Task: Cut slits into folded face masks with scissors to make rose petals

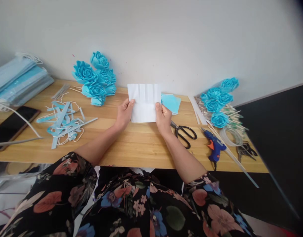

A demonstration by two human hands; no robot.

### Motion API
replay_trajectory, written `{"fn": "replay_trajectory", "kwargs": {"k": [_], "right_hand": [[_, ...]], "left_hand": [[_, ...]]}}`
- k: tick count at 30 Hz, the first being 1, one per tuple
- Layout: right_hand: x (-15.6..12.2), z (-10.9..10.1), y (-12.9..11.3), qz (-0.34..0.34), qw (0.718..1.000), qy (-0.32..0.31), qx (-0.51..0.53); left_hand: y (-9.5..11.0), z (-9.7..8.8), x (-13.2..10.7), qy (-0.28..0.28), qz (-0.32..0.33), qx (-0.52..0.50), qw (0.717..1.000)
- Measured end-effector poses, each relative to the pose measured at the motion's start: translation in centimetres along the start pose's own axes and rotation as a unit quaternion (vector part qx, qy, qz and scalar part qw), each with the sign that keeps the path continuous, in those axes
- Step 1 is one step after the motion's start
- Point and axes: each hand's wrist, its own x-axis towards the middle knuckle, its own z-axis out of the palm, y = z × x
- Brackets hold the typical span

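A creased white square sheet [144, 103], which looks like face-mask fabric, is stretched upright between my two hands above the table. My left hand [125, 113] pinches its left edge, thumb in front. On the opposite edge my right hand [163, 117] grips it the same way. Partly behind my right hand lie light-blue cut pieces [171, 103]. Black-handled scissors [183, 131] rest beside my right wrist, their blades partly hidden by it.
Left: a stack of face masks [20, 79], a phone [15, 125], blue scraps with ear loops [64, 121] and blue fabric roses [97, 79]. Right: more roses [219, 98], a blue glue gun [215, 144], a tape roll [231, 136] and pliers [246, 151]. A wall stands behind the wooden table [141, 151].
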Motion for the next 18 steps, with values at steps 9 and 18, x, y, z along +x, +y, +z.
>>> {"fn": "replay_trajectory", "kwargs": {"k": [9,18], "right_hand": [[-0.29,0.13,-0.20,0.005,0.999,-0.043,0.004],[0.01,-0.04,0.20,0.032,0.996,-0.074,0.023]], "left_hand": [[-0.06,-0.13,0.24,0.050,0.019,0.048,0.997],[0.67,-0.22,0.73,0.063,0.001,0.054,0.997]]}}
